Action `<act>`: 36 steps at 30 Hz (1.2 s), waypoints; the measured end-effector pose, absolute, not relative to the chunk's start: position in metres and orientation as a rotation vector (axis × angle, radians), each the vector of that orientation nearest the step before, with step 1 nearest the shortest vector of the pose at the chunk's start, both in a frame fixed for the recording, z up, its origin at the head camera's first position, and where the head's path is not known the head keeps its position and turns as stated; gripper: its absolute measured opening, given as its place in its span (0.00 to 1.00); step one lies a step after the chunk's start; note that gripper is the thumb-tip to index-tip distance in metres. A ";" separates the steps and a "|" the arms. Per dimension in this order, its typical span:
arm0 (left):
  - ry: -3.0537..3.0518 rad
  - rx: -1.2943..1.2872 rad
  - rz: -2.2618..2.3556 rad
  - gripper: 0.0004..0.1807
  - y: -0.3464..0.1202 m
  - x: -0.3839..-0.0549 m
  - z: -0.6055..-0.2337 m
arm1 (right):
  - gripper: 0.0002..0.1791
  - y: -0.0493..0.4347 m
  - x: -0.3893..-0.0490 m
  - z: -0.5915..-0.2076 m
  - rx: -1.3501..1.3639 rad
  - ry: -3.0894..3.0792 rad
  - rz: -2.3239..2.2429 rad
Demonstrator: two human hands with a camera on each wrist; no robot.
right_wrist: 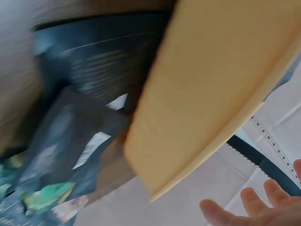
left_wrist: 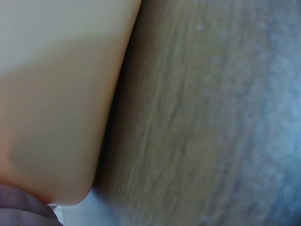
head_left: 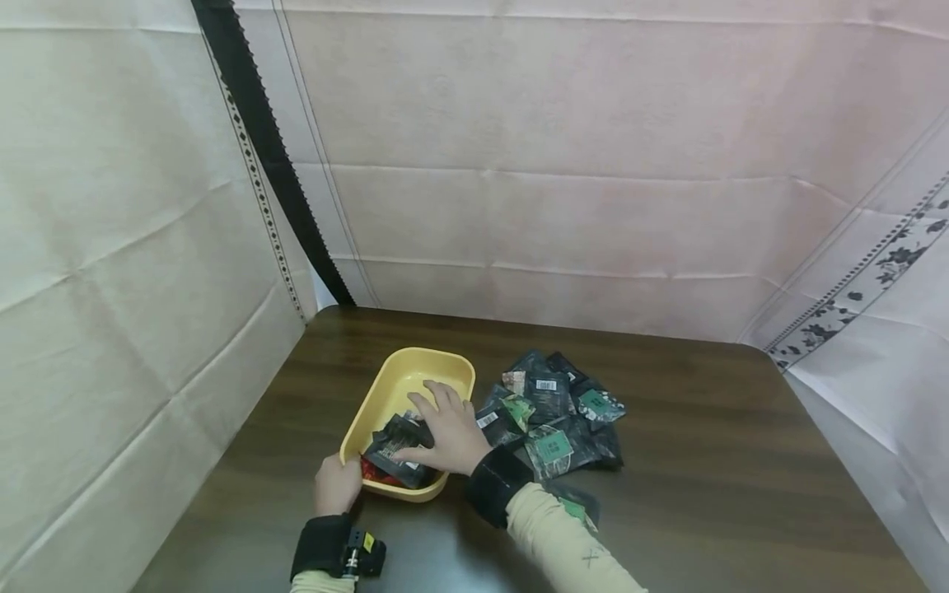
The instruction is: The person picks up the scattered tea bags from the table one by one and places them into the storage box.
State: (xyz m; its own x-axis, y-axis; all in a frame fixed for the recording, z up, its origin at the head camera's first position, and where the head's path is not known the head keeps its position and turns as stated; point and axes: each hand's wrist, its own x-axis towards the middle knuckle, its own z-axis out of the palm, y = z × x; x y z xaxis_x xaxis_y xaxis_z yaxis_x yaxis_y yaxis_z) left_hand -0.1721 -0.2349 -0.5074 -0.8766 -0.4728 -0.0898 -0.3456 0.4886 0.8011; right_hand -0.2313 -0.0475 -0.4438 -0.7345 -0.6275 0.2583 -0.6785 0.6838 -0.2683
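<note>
A yellow plastic basin [head_left: 423,356] stands on the table with several dark packets [head_left: 396,449] and something red [head_left: 376,473] at its near end. My left hand [head_left: 337,486] grips the basin's near left corner; in the left wrist view its fingers [left_wrist: 23,207] lie against the tan-looking outer wall [left_wrist: 56,117]. Over the basin, my right hand [head_left: 454,435] spreads its fingers, the thumb overlapping the dark packets in the head view. From the right wrist, the fingertips [right_wrist: 254,207] show apart beyond the basin's rim, holding nothing visible.
Right of the basin lies a loose pile of dark packets [head_left: 549,399], some with green labels. One more packet [head_left: 577,504] lies nearer, partly hidden by the right forearm. Pale cloth hangings [head_left: 556,165] enclose the brown table [head_left: 704,461] at the back and sides.
</note>
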 end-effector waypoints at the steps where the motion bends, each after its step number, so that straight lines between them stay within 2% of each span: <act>1: -2.584 0.725 -1.346 0.18 -0.235 -0.172 -0.507 | 0.45 -0.043 -0.231 -0.444 1.074 -2.751 0.519; 11: -2.605 0.787 -1.369 0.20 -0.243 -0.168 -0.507 | 0.39 0.009 -0.220 -0.463 1.174 -2.774 0.544; 18: -2.619 0.763 -1.355 0.20 -0.242 -0.170 -0.507 | 0.26 0.068 -0.213 -0.485 1.106 -2.759 0.347; 20: -2.619 0.771 -1.365 0.20 -0.241 -0.171 -0.508 | 0.26 0.088 -0.210 -0.490 1.080 -2.802 0.303; 27: -2.616 0.803 -1.425 0.22 -0.239 -0.173 -0.508 | 0.36 0.140 -0.192 -0.502 1.094 -3.002 0.420; 31: -2.601 0.795 -1.435 0.21 -0.237 -0.174 -0.508 | 0.40 0.151 -0.182 -0.503 1.072 -3.055 0.439; 36: -2.608 0.780 -1.419 0.21 -0.238 -0.172 -0.508 | 0.39 0.146 -0.177 -0.504 1.040 -3.108 0.339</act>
State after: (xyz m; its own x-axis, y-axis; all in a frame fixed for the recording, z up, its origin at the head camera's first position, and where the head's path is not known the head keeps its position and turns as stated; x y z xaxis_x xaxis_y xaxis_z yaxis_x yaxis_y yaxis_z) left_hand -0.1724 -0.2384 -0.5077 -0.8684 -0.4644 -0.1739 -0.3982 0.4440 0.8027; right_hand -0.1768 0.1464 -0.5037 -0.7900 -0.6079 -0.0795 -0.5765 0.7807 -0.2413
